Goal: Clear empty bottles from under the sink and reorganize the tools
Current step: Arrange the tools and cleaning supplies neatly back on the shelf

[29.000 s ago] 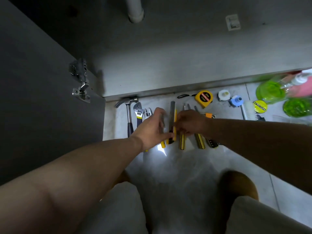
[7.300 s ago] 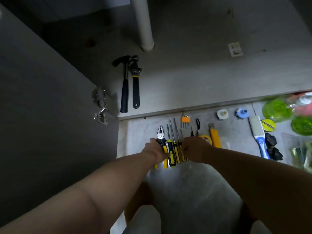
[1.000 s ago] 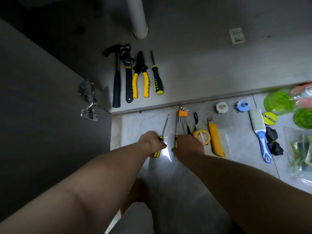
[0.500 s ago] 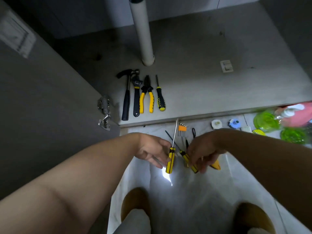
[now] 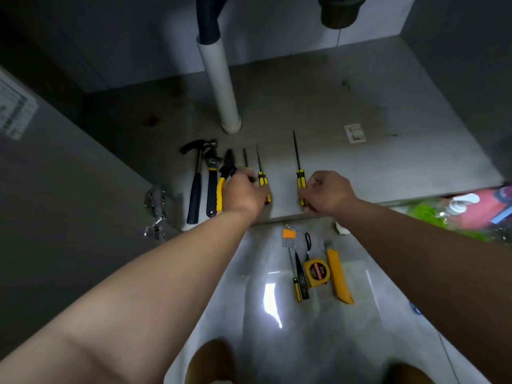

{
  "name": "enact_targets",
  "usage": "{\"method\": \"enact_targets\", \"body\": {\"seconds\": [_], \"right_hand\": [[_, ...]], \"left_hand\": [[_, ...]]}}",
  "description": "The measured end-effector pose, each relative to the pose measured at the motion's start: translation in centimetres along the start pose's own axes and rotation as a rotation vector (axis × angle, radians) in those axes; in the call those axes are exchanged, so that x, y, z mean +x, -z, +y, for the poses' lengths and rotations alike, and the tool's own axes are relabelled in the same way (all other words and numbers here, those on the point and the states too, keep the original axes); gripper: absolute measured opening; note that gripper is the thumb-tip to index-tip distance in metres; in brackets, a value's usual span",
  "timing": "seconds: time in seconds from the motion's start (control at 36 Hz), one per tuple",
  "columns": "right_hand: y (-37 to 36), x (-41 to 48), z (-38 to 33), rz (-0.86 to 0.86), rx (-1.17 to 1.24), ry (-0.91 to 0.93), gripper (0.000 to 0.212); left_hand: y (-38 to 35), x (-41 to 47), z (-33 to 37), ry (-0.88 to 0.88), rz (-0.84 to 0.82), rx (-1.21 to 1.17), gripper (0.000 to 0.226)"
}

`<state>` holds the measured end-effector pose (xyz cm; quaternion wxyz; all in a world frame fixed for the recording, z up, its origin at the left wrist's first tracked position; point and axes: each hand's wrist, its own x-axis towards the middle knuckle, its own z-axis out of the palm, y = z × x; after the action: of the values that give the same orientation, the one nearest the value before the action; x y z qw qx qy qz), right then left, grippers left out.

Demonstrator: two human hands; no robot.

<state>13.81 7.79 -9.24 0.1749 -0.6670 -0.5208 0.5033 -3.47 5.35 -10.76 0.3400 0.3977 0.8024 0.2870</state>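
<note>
On the grey cabinet floor (image 5: 360, 167) under the sink lie a hammer (image 5: 195, 184), an adjustable wrench (image 5: 212, 184), yellow-handled pliers (image 5: 223, 178) and a screwdriver whose shaft (image 5: 245, 157) shows above my left hand. My left hand (image 5: 245, 194) holds a yellow-and-black screwdriver (image 5: 261, 173) by its handle, down on the cabinet floor. My right hand (image 5: 324, 194) grips a longer yellow-and-black screwdriver (image 5: 298, 167), its tip pointing to the back. Both handles are partly hidden by my fingers.
A white drain pipe (image 5: 221, 87) stands behind the tools. On the tiled floor in front lie an orange hex key set (image 5: 288, 236), a small screwdriver (image 5: 296, 278), a yellow tape measure (image 5: 317, 271) and a yellow utility knife (image 5: 338, 275). Green and pink bottles (image 5: 457, 214) lie right. An open cabinet door (image 5: 55, 203) stands left.
Both hands lifted the two screwdrivers off the tiled floor and carried them forward onto the cabinet floor, to the right of the tools lying there.
</note>
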Motion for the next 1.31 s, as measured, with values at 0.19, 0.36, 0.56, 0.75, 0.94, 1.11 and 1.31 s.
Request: {"method": "enact_targets", "body": {"seconds": [0.19,0.36,0.56,0.75,0.94,1.11,1.31], "right_hand": [[-2.2,1.8,0.7,0.103,-0.186,0.009,0.011],[-3.7,2.4,0.9,0.132,-0.177,0.012,0.014],[-4.8,2.7,1.1,0.137,-0.197,0.049,0.023],[-5.8,2.7,1.3,0.131,-0.177,0.147,0.051],[-6.2,2.7,1.4,0.128,-0.210,0.238,0.052],[-7.1,2.3,1.1,0.141,-0.231,0.304,0.045],[-8.6,2.5,0.8,0.162,-0.194,0.339,0.058]], "left_hand": [[-1.0,0.6,0.0,-0.207,0.076,0.171,0.021],[-1.9,0.6,0.2,-0.274,0.071,0.329,0.015],[-2.0,0.3,-1.2,-0.453,0.058,0.500,0.022],[-0.5,-0.3,-3.0,-0.611,0.059,0.835,0.047],[0.2,-0.1,-3.8,-0.588,0.063,0.884,0.052],[0.2,0.2,-4.1,-0.550,0.087,0.882,0.043],[0.5,0.2,-4.4,-0.524,0.111,0.869,0.040]]}}
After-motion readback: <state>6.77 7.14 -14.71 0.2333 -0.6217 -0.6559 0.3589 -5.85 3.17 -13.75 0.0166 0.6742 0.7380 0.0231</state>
